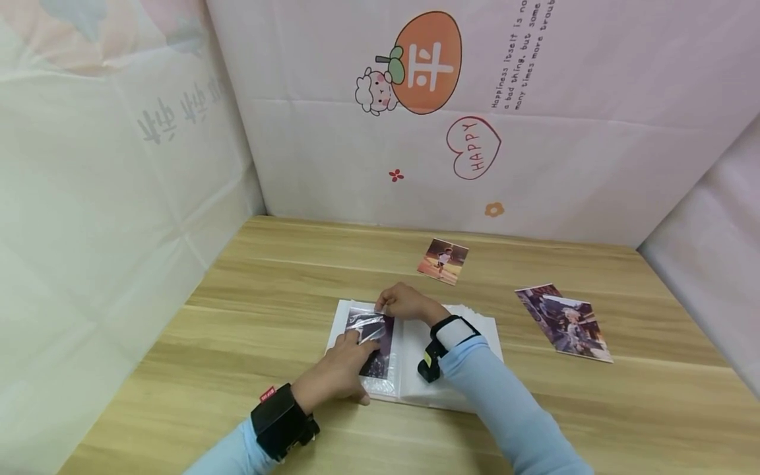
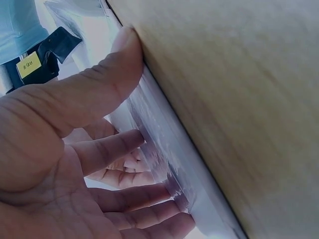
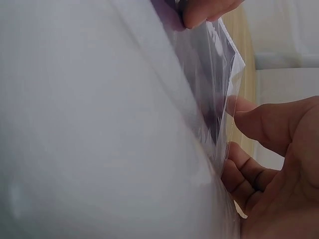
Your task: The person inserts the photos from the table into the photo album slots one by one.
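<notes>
An open white photo album (image 1: 472,323) lies in the middle of the wooden table (image 1: 237,290). A dark purple photo (image 1: 380,349) sits in the clear plastic sleeve (image 1: 365,321) of its left page. My left hand (image 1: 359,340) lies flat on that page, fingers stretched over the sleeve and thumb at the album's near edge. In the left wrist view my left hand (image 2: 149,134) presses on the page (image 2: 169,159). My right hand (image 1: 381,309) pinches the sleeve's top edge. In the right wrist view my right hand (image 3: 230,132) pinches the sleeve (image 3: 219,64) between thumb and fingers.
One loose photo (image 1: 443,261) lies behind the album, and two overlapping larger photos (image 1: 564,322) lie to its right. Printed paper walls (image 1: 534,145) close the table off at the back and both sides. Bare wood shows to the left and in front.
</notes>
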`<move>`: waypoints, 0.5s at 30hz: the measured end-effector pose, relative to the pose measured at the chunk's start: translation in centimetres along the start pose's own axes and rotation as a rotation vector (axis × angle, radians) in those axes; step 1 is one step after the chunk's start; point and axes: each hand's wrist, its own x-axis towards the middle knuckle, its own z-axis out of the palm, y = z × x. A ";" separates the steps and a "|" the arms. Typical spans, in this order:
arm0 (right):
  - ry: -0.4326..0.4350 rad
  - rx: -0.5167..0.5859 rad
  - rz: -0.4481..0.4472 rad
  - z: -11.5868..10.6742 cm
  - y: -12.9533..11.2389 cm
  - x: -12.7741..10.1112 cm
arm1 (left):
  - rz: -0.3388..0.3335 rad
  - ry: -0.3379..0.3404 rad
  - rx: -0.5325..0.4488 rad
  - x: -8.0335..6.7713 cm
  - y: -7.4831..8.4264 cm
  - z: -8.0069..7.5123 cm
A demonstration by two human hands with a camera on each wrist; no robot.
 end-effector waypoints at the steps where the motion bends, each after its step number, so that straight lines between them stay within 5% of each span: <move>1: -0.003 0.002 0.002 0.0 0.0 0.0 | 0.000 0.001 0.000 0.0 0.0 0.1; 15: -0.002 0.014 -0.047 -0.1 0.3 0.0 | -0.002 -0.019 0.020 0.2 0.0 0.1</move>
